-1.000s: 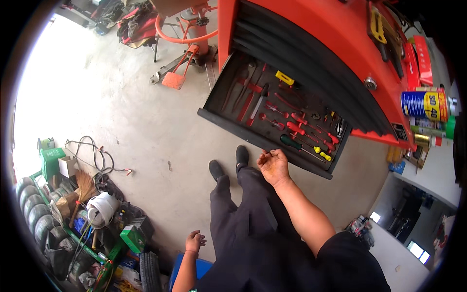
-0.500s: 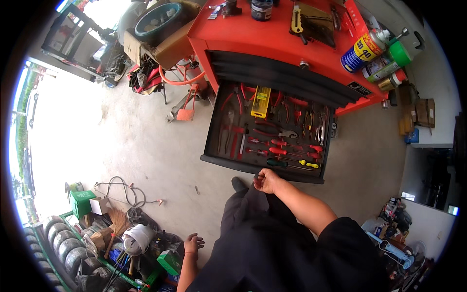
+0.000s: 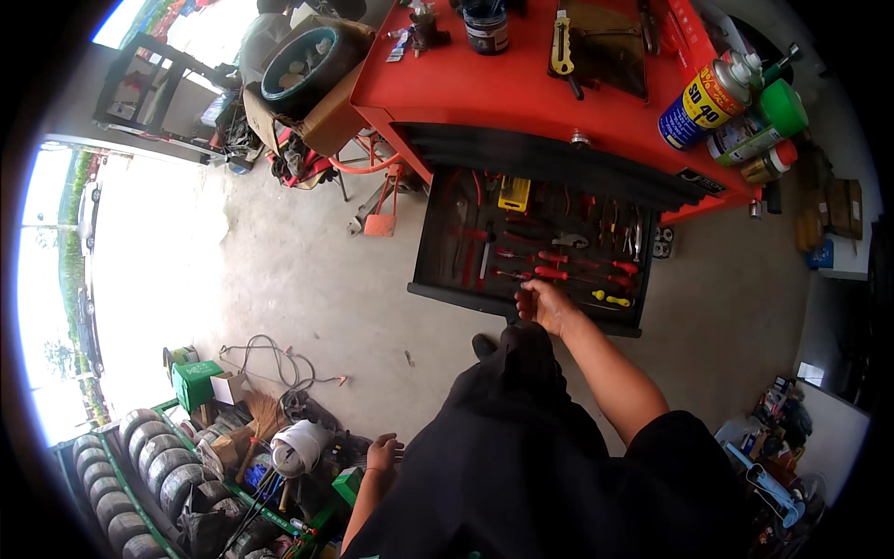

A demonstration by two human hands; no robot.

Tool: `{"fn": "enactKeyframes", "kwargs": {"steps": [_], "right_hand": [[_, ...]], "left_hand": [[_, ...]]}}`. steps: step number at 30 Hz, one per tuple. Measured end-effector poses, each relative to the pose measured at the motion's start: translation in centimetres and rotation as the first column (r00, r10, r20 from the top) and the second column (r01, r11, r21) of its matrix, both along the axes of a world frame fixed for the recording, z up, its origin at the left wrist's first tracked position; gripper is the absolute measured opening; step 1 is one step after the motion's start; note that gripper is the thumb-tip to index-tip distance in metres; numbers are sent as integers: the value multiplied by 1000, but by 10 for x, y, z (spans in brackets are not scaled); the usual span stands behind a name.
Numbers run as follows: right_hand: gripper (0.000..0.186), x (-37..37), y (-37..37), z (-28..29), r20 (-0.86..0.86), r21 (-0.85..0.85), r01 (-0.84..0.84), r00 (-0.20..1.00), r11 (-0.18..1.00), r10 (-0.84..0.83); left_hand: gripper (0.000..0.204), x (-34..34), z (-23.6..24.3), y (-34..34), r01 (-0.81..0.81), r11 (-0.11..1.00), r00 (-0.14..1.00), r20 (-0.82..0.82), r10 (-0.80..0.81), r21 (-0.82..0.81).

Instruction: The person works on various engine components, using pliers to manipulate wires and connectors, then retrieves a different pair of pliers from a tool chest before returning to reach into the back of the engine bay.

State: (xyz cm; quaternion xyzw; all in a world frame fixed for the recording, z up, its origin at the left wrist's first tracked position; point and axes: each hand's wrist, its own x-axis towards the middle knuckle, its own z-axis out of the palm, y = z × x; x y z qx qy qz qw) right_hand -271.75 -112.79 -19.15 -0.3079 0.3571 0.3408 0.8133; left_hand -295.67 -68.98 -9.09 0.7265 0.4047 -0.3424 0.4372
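A black drawer [image 3: 433, 293] of tools stands pulled out from a red tool cabinet [image 3: 410, 88]. My right hand [image 3: 548, 306] is at the drawer's front edge, fingers curled; what they close on, if anything, is hidden. Beside it lie red-handled screwdrivers [image 3: 551, 273] and a yellow-handled screwdriver [image 3: 611, 298]. Farther in are pliers [image 3: 570, 240] and a yellow case [image 3: 514, 194], partly covered by the cabinet's front. My left hand [image 3: 382, 452] hangs low at my side, loosely open, with nothing in it, near a green box [image 3: 347, 484].
On the cabinet top stand spray cans [image 3: 705, 104], a dark jar [image 3: 486, 28] and a yellow utility knife [image 3: 562, 45]. A basin [image 3: 315, 70] sits at its left. Tyres [image 3: 149, 447] and a white helmet-like object [image 3: 300, 447] crowd the lower left. A cable [image 3: 279, 349] lies on the floor.
My right hand has moved forward and up, now over the drawer's front edge. The drawer stands out less, and less of the yellow case shows. The whole view has shifted.
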Motion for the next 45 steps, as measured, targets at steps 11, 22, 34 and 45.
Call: {"fn": "enactKeyframes", "kwargs": {"steps": [11,22,34,45], "right_hand": [[15,171,-57,14,281,-28,709,682,704,-676],[21,169,-72,3,171,-190,718,696,670,-697],[35,103,-61,-9,204,-102,808,588,580,-783],[57,-87,-28,19,-62,-201,418,897,886,-437]], "left_hand": [[30,-25,-62,50,235,971,956,171,-239,39],[27,-114,-86,118,91,989,982,157,-109,114],[36,-186,-141,137,96,988,992,68,-105,121],[33,-35,-68,60,334,934,938,56,-343,125]]}}
